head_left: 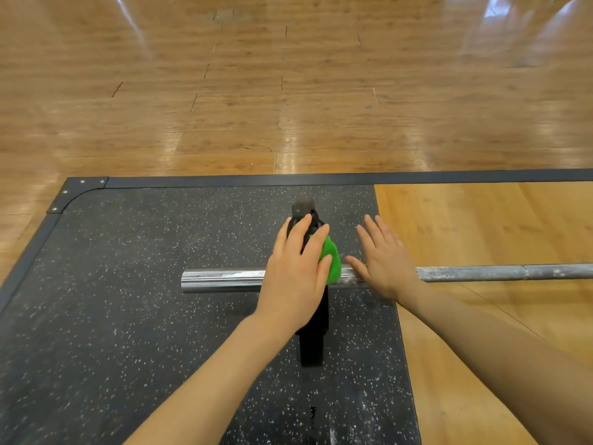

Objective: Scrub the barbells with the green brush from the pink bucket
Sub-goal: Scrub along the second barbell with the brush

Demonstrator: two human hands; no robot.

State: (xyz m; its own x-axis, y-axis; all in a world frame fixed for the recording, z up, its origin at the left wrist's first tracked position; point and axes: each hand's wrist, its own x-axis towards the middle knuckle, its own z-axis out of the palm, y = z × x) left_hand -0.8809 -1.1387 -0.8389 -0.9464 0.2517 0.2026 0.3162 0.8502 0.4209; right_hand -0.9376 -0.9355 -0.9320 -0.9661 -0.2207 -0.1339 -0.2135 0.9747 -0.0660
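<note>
We see the green brush point(332, 261) sitting on top of the barbell point(221, 279), right where the thick polished sleeve ends and the duller shaft starts, and most of the brush is hidden under our left hand point(296, 268). That hand lies palm down over it, fingers curled loosely round the green body and reaching past it onto a black upright piece behind; we take this to be the barbell stand point(313, 332), though the hand covers its top and we cannot make out its shape there. The black base of the stand runs from in front of the bar to behind it, crossing under the sleeve. Our right hand point(383, 261) is flat and spread wide, fingers apart and gripping nothing, with the palm resting on the shaft just beside the brush, thumb pointing toward the green. The barbell lies level across the view, its shiny free end well to the left of the hands and its grey, white-dusted shaft point(500, 273) running off the right edge. Under it all is a black speckled rubber mat point(128, 284) with a dark metal border point(224, 180) screwed at the rounded corner, joined on the right by a light wooden platform panel point(481, 226); beyond lies a glossy wood plank floor point(288, 91)
</note>
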